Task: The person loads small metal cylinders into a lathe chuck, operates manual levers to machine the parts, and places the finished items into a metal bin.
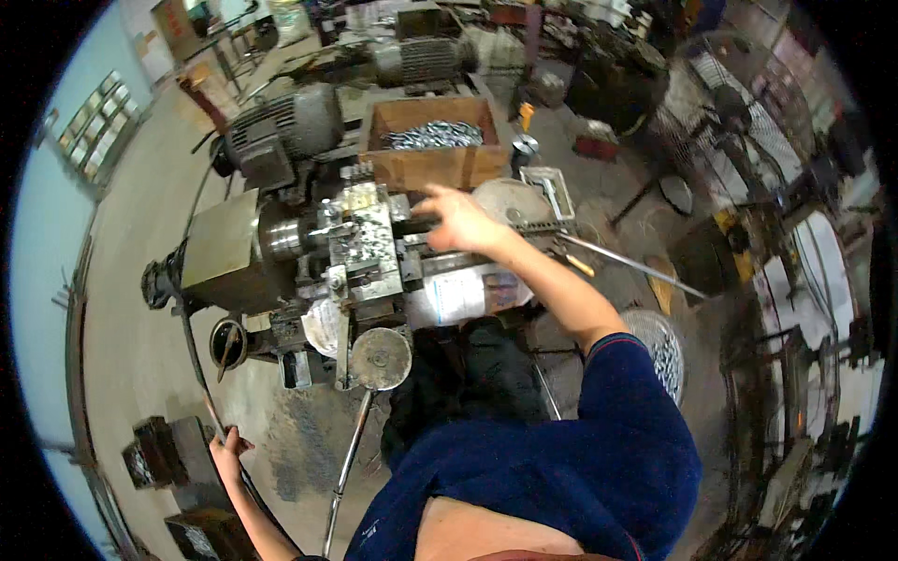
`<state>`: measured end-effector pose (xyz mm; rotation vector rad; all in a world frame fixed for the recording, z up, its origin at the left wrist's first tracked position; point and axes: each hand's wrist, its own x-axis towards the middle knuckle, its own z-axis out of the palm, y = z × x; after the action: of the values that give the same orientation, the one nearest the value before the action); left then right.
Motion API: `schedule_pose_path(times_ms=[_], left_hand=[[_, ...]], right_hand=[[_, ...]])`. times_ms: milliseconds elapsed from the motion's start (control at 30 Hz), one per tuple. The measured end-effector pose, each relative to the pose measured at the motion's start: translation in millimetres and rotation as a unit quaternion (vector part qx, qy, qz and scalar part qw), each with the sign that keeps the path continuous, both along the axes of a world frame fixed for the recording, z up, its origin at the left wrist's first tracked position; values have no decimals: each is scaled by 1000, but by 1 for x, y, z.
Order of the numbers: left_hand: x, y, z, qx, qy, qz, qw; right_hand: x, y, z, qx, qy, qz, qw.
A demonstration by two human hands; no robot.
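Note:
At the lower left, my left hand is closed around a long dark rod that slants up toward the machine's left end. My right hand reaches over the right side of a small lathe, fingers apart and slightly blurred, with nothing visible in it. Just left of it is the metal tool slide, scattered with shiny bits. Beyond that, a bright round spindle juts from the boxy headstock. Whether my right fingertips touch the machine is hard to tell.
Behind the lathe stands a wooden box of shiny metal parts, with an electric motor to its left. A round metal disc on a lever is near my legs. A basket of small parts and a large fan stand right.

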<state>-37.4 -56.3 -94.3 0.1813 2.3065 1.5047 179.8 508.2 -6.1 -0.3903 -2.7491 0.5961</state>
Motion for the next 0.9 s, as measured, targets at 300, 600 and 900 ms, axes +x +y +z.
schedule_pose_path(times_ms=[300,600,900], left_hand=[[17,-9,-17,-64,-1,102,993],[7,32,-4,-152,11,56,987],[10,18,0,-166,3,50,985]], right_hand=[[232,-41,-155,-191,-95,-277,937],[461,-37,-259,-123,-273,-642,706],[448,-7,-226,-161,-398,-592,682]])
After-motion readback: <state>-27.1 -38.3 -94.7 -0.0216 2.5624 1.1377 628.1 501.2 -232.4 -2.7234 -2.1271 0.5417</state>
